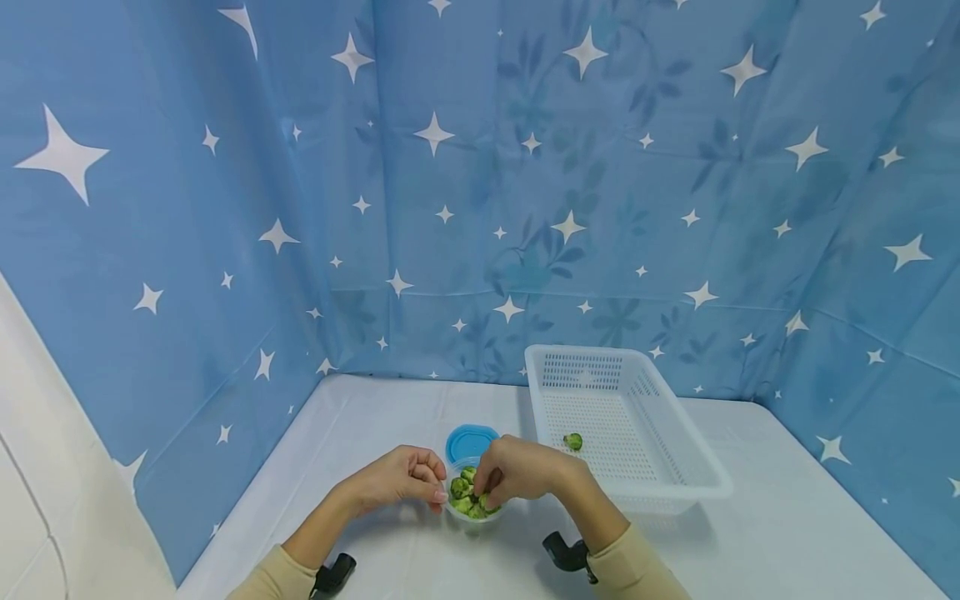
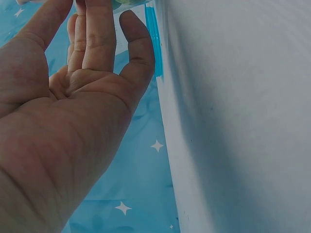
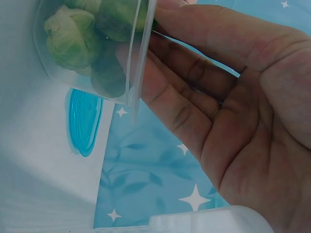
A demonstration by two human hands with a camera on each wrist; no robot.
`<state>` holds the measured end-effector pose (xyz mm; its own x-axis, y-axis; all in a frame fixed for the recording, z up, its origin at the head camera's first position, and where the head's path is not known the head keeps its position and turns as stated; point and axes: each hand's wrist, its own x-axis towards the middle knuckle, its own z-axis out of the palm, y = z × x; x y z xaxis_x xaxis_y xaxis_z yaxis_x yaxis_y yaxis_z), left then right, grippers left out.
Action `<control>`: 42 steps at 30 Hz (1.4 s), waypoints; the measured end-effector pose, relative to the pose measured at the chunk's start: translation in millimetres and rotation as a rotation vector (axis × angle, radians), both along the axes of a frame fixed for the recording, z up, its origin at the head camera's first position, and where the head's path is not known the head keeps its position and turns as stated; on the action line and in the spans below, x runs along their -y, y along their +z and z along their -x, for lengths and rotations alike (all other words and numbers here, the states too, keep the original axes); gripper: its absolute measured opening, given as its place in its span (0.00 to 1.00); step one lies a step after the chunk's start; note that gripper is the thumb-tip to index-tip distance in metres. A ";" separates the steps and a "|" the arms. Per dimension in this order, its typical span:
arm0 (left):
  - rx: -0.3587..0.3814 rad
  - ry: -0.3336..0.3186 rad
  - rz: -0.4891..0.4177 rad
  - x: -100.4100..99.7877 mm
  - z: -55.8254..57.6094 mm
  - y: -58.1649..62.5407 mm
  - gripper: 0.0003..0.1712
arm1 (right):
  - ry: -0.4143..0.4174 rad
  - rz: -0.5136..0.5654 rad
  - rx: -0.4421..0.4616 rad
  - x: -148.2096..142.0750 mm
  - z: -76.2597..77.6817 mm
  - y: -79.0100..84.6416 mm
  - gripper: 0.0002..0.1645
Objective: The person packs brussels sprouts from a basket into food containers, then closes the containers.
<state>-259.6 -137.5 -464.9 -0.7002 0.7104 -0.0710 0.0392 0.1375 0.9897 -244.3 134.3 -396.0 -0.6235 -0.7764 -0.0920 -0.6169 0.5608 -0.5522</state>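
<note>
A small clear round plastic container (image 1: 475, 517) stands on the table with several green Brussels sprouts (image 1: 459, 487) inside. My left hand (image 1: 405, 479) is at its left side, thumb and bent fingers pinching at the rim; the left wrist view cuts off these fingertips. From the right, my right hand (image 1: 525, 468) reaches over the rim, its fingertips down among the sprouts. Through the clear wall, the right wrist view shows a pale green sprout (image 3: 73, 36) and a fingertip beside the sprouts. The fingers and thumb close around a sprout there, mostly hidden by the hand.
A blue lid (image 1: 471, 440) lies just behind the container. To the right stands a large white perforated basket (image 1: 693, 450) with one Brussels sprout (image 1: 573, 442) in it. A blue star-patterned curtain (image 1: 480, 183) hangs around the white table (image 1: 390, 558).
</note>
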 end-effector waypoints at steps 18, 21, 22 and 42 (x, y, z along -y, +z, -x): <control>0.010 -0.013 -0.013 0.4 1.9 -3.7 0.25 | 0.028 -0.001 0.007 5.0 -1.4 -4.3 0.05; 0.008 -0.014 -0.014 0.3 1.8 -3.2 0.25 | 0.027 -0.018 -0.027 6.2 -1.9 -3.8 0.06; 0.008 -0.014 -0.015 0.2 1.9 -3.1 0.25 | 0.021 -0.021 -0.036 6.4 -2.2 -3.5 0.06; 0.015 -0.004 -0.014 0.3 1.4 -2.0 0.25 | -0.011 0.007 -0.035 3.4 -3.5 2.1 0.07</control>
